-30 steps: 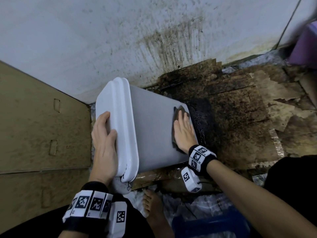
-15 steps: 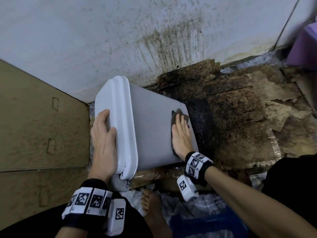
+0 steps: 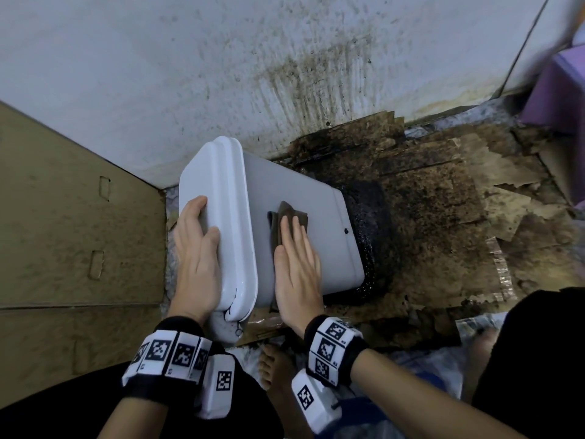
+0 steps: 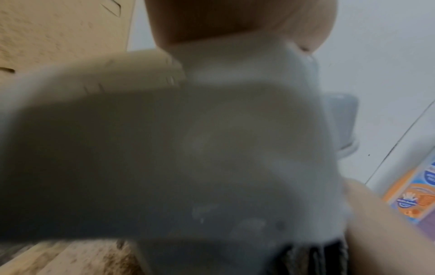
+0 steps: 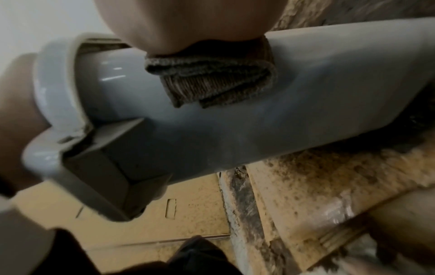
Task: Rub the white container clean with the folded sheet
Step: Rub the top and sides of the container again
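Note:
The white container point(image 3: 319, 236) lies tilted on its side on the dirty floor, its white lid point(image 3: 218, 198) facing left. A folded brown cloth point(image 3: 286, 217) lies flat on its upper side, close to the lid. My right hand point(image 3: 294, 261) presses on the cloth with straight fingers. My left hand point(image 3: 198, 248) lies against the lid, thumb over its rim, bracing it. In the right wrist view the folded cloth point(image 5: 212, 74) shows under my palm on the container point(image 5: 294, 115). The left wrist view is blurred, filled by the container point(image 4: 188, 158).
A stained white wall point(image 3: 285, 58) stands right behind the container. Cardboard point(image 3: 63, 232) covers the left. Dirty, torn cardboard sheets point(image 3: 459, 201) cover the floor to the right. A purple object point(image 3: 560, 87) sits at the far right. My bare foot point(image 3: 272, 369) is just below the container.
My right hand has slid the cloth leftward along the container's side, from near its bottom end to close beside the lid. The left hand stays on the lid.

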Motion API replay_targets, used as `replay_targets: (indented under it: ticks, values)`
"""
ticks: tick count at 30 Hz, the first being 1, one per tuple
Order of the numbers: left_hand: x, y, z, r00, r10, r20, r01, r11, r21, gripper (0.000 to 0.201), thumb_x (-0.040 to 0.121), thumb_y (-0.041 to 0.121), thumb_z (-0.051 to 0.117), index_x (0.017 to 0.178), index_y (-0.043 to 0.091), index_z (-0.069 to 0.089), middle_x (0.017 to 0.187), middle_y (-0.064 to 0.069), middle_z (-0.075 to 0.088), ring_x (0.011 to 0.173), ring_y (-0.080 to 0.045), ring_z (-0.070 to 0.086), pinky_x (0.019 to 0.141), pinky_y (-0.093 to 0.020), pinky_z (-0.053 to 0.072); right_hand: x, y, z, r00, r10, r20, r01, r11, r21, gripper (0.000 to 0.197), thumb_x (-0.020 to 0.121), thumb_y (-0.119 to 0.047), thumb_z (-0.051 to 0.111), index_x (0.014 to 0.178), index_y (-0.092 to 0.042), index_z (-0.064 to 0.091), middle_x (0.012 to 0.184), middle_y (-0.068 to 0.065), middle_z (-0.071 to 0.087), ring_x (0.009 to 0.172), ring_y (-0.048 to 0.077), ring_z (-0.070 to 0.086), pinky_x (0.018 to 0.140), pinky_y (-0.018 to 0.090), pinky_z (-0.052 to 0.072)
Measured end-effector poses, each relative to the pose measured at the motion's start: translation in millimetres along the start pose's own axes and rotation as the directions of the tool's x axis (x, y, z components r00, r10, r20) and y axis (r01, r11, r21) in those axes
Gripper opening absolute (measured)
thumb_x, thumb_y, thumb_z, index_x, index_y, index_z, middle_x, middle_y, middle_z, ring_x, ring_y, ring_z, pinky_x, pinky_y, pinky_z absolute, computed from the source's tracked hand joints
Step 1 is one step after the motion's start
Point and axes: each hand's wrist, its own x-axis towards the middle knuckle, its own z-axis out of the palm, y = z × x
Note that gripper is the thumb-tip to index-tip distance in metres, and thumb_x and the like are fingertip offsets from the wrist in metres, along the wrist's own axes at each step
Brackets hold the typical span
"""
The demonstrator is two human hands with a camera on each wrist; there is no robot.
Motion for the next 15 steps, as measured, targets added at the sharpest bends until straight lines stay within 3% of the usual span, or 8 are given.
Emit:
replay_targets:
  ticks: [4,9,13,15]
  values:
    - [-0.3,0.4,0.0,1.0,-0.009,-0.008,0.009,1.0,-0.011,0.055,0.1,0.035,0.033,0.154,0.025,0.029,0.153,0.012,0.031,0.143,-0.008,0.022,0.123,-0.049,0.02,3.3,16.5,-1.5,0.962,0.263,-0.073,-0.261,0.965,0.032,0.061,0.101,-0.044,0.011,0.161,-0.033,0.011,0.17,-0.007,0.003,0.156,0.009,0.002,0.125,0.033,0.002]
    - [-0.9,0.5,-0.8,1.0,-0.01,-0.008,0.01,1.0,-0.014,0.055,0.099,0.036,0.033,0.153,0.027,0.03,0.152,0.011,0.032,0.142,-0.009,0.023,0.122,-0.047,0.021,21.8,88.2,-7.2,0.857,0.502,-0.116,-0.513,0.853,-0.097,0.087,0.086,-0.042,-0.011,0.159,-0.009,0.022,0.169,0.01,0.009,0.156,0.027,0.004,0.124,0.037,-0.001]
    - [-1.0,2.1,0.7,1.0,-0.009,-0.006,0.009,1.0,-0.009,0.055,0.099,0.035,0.032,0.153,0.027,0.03,0.151,0.013,0.032,0.142,-0.008,0.023,0.122,-0.046,0.021,34.7,99.6,-29.3,0.696,0.71,-0.107,-0.709,0.703,0.051,0.052,0.108,-0.017,0.018,0.158,-0.005,0.019,0.169,0.016,0.007,0.154,0.034,0.006,0.123,0.04,0.004]
    - [-0.3,3.4,2.3,1.0,-0.002,-0.007,0.002,1.0,-0.007,0.055,0.099,0.034,0.032,0.153,0.026,0.03,0.152,0.012,0.031,0.142,-0.009,0.022,0.122,-0.045,0.021,36.1,97.6,-36.2,0.684,0.725,-0.084,-0.718,0.689,0.1,0.052,0.109,-0.021,0.021,0.16,-0.008,0.016,0.169,0.016,0.005,0.155,0.033,0.004,0.125,0.04,0.004]
